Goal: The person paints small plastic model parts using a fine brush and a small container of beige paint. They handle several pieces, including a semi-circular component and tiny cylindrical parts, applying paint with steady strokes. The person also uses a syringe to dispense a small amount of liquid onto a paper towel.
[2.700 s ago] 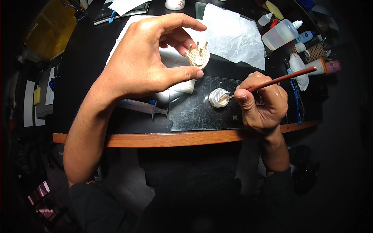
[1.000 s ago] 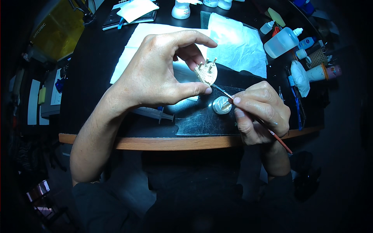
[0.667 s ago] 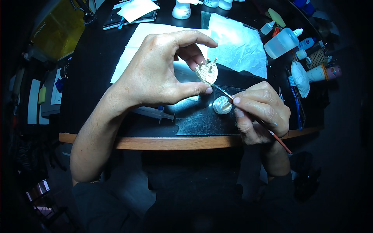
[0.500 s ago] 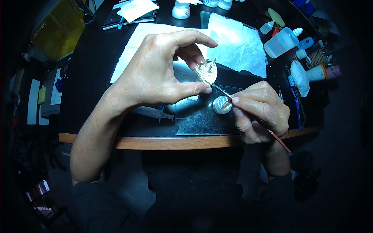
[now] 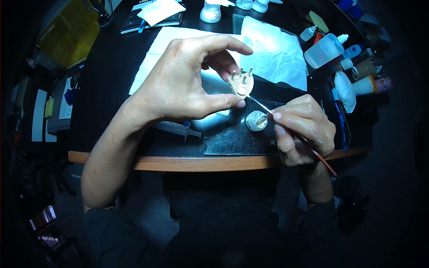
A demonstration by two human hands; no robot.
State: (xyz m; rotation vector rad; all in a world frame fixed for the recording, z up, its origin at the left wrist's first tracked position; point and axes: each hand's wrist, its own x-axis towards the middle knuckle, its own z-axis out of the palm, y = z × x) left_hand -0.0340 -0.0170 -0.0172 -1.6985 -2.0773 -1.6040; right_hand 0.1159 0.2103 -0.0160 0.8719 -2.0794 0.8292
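Pinching one small cream perforated part between thumb and fingertips, the left hand is holding it up over the bench; three short pegs are standing out of its upper edge. The right hand is closing its fingers around one thin red-handled paintbrush, whose tip is touching the part's lower face. One small round pot is sitting on the dark cutting mat, just below the part. Two white paper sheets are lying behind.
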